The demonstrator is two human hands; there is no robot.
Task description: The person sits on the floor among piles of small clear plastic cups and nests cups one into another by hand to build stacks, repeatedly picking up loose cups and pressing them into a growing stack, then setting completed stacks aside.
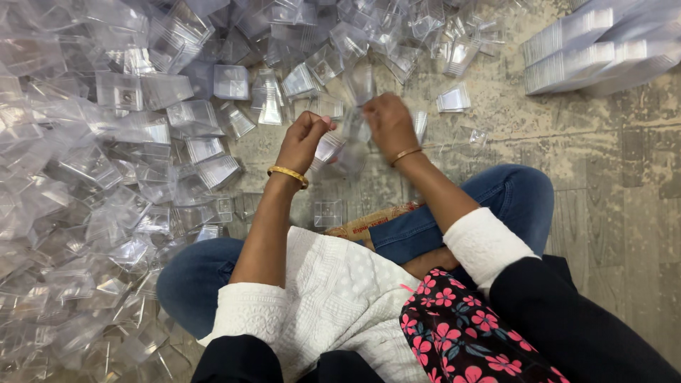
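Mostly, the worn floor (pixel 603 206) is buried along its left edge and across its far side under a heap of clear plastic box parts (pixel 92 177), which reaches round to the person's left knee. At the far right corner lie stacks of flat clear plastic pieces (pixel 596 50), well apart from the heap. The person sits cross-legged in blue jeans (pixel 496 195) and a white top (pixel 333 291), with a flowered cloth (pixel 461 333) on the lap. Between the knees, a small clear box (pixel 328 211) stands on the floor. Both hands are raised over the middle of the floor. The left hand (pixel 303 138), a gold bangle (pixel 287 174) on its wrist, is closed on one end of a clear plastic piece (pixel 347 145); the right hand (pixel 389 124) grips the other end, blurred.
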